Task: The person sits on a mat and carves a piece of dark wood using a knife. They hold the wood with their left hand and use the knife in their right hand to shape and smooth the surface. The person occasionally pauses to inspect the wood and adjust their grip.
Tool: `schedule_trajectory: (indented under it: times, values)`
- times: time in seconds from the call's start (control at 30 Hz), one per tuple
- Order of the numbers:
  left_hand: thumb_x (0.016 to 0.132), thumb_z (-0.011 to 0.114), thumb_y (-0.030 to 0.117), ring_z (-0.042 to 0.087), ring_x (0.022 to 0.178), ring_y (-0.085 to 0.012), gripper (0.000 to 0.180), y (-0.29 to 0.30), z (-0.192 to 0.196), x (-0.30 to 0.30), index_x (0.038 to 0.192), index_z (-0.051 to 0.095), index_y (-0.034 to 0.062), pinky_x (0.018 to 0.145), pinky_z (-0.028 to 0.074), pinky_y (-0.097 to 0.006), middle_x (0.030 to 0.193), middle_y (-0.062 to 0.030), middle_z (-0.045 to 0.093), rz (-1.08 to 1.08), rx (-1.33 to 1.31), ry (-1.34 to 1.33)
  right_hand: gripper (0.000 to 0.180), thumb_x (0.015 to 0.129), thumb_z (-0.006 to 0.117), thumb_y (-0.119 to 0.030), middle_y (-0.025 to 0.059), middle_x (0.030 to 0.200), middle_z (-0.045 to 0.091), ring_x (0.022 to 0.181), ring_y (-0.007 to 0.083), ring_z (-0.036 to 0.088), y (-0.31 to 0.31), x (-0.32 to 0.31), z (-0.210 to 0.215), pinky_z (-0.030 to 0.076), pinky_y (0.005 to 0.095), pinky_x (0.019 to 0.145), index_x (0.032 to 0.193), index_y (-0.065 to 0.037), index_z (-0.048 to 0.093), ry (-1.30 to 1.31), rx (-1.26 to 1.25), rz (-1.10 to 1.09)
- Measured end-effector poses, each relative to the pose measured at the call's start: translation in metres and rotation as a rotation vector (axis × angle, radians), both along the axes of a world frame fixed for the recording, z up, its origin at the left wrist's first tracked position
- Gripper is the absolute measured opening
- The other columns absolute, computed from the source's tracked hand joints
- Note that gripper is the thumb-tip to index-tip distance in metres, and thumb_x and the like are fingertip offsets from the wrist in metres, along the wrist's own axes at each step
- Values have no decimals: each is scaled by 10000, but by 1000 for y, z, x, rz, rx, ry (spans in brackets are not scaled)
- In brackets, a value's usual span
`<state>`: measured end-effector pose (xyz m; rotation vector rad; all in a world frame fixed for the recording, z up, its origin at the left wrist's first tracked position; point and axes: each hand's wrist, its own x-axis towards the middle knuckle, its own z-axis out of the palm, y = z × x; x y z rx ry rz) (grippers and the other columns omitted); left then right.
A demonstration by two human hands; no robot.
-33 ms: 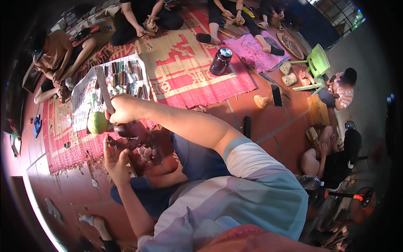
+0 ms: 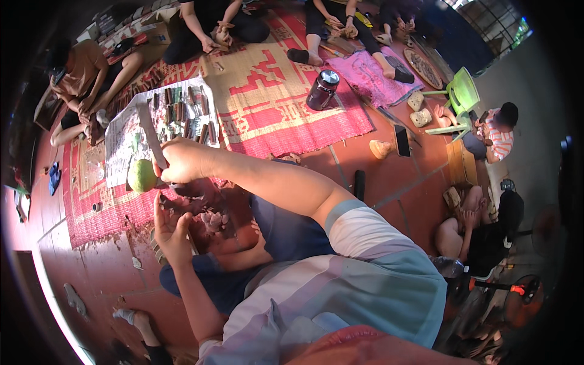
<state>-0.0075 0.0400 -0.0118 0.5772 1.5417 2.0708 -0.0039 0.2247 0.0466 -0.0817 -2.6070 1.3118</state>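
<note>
- Red tiled floor (image 2: 401,182) with a red-and-cream woven mat (image 2: 274,103) forms the work area, where several people sit.
- Dark brown lump of clay (image 2: 194,194) sits just above the lap, between both hands.
- Left hand (image 2: 170,228) cups it from below, fingers loosely curled.
- Right hand (image 2: 185,159) is clenched on a flat wooden paddle (image 2: 149,134), its blade pointing upward.
- A round green fruit-like ball (image 2: 142,175) lies just beside.
- Good shaping probably needs firm support underneath and short, controlled strokes.

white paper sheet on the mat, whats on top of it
On the white paper sheet lie rows of dark stick-like tools. The right hand, holding a flat blade, covers its near edge, so that part stays hidden.
</note>
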Motion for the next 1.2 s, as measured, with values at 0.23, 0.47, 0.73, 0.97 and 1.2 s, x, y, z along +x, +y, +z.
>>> schedule_trajectory:
  times: [0.23, 0.47, 0.73, 0.97, 1.2]
  values:
    - [769, 575, -123, 565, 899, -128, 607, 25, 9, 22, 1316, 356, 22, 723, 485, -225, 1060, -72, 512, 26, 98, 33, 198, 725, 621, -199, 133, 775, 643, 748, 251, 630, 8, 0, 16, 480, 340, 693, 853, -48, 630, -219, 70, -13]
    - [717, 635, -92, 554, 892, -160, 624, 47, 7, 21, 1252, 331, 12, 767, 481, -264, 1031, -90, 512, 233, 90, 59, 123, 653, 655, -125, 120, 721, 629, 713, 265, 625, 0, 4, 5, 483, 354, 667, 743, -49, 618, 51, 47, 5]
    - [756, 626, -70, 522, 916, -126, 520, 34, -7, 42, 1186, 351, 30, 790, 440, -241, 1012, -70, 512, 209, 121, 99, 136, 668, 658, -94, 111, 761, 628, 760, 248, 622, 4, 4, 11, 479, 340, 684, 785, -46, 608, -70, -5, 117]
    - [773, 608, -67, 563, 873, -137, 593, 12, 6, 19, 1278, 314, 34, 784, 450, -241, 997, -91, 550, 126, 9, 174, 158, 684, 640, -102, 133, 802, 638, 804, 283, 621, -19, 5, 10, 478, 356, 731, 825, -40, 604, 97, 12, 98]
    - [755, 611, -100, 560, 927, -169, 613, 1, -2, 34, 1269, 308, 42, 810, 461, -263, 1022, -108, 537, 56, 24, 147, 168, 670, 630, -132, 133, 761, 628, 746, 300, 618, -27, 23, 10, 480, 367, 687, 809, -43, 601, 111, 63, 118]
